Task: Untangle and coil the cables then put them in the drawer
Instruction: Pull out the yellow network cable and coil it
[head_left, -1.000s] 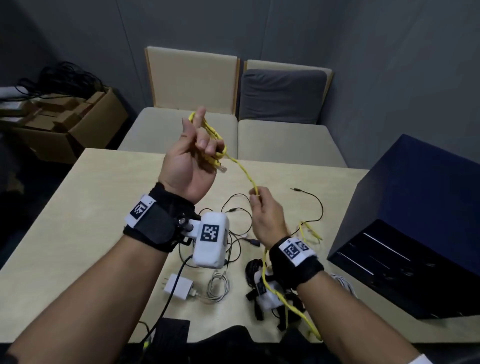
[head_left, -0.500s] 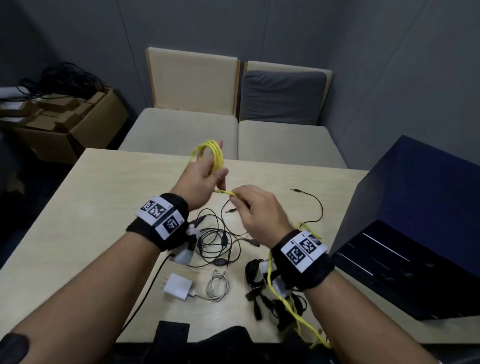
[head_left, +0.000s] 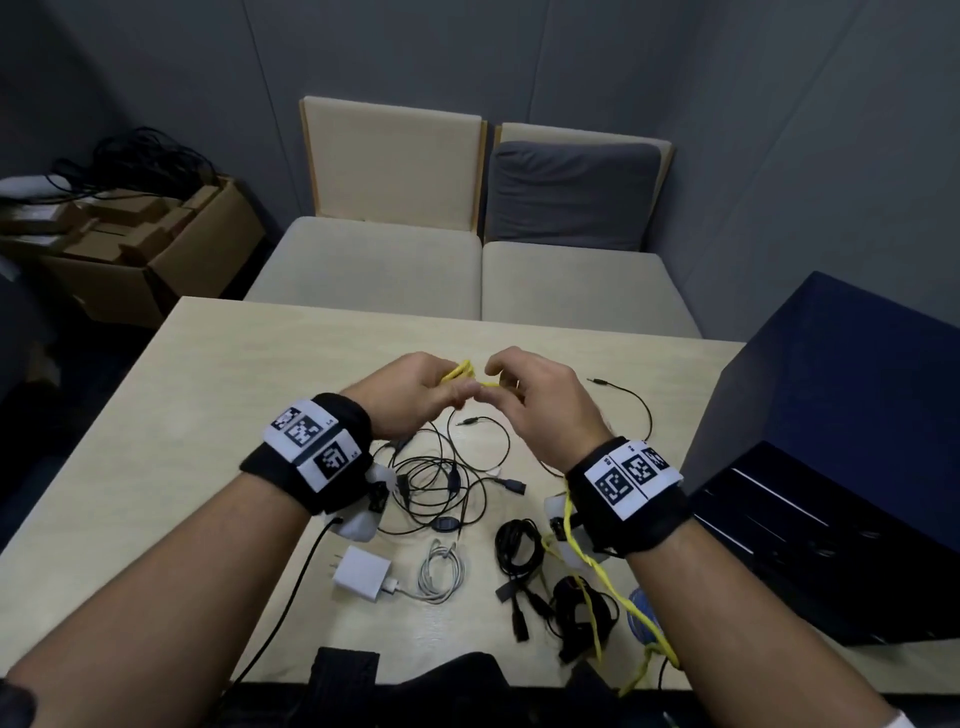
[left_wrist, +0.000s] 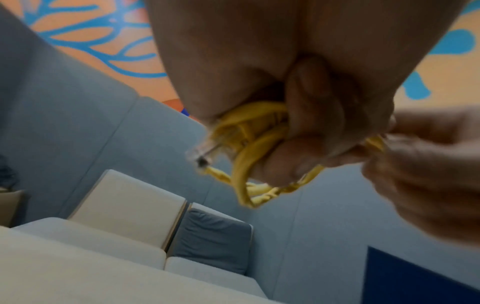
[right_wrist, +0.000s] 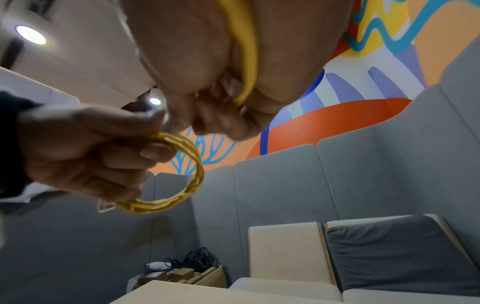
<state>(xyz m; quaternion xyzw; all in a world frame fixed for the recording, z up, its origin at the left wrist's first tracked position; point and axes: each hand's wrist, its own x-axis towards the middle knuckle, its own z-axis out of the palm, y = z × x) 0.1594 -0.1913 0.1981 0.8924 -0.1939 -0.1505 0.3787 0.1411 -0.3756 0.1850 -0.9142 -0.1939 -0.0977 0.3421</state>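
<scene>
Above the pale wooden surface (head_left: 156, 441), the left hand (head_left: 410, 395) grips round loops of the thin yellow cable (right_wrist: 182, 185); the right hand (head_left: 540, 400) seems to pinch its smooth free strand.

Change over the last second. The left hand (head_left: 410, 395), earlier raised high above the pale wooden table (head_left: 171, 415) with the thin yellow network cable (right_wrist: 182, 179) looped over its upright fingers, has come down to just above the tabletop and now grips a compact multi-turn coil. The right hand (head_left: 545, 400), earlier lower and apart with a taut diagonal span of cable running up to the left hand, has risen and closed in; its fingertips now meet the left hand's, pinching the cable beside the coil. The free span between the hands has gone.
</scene>
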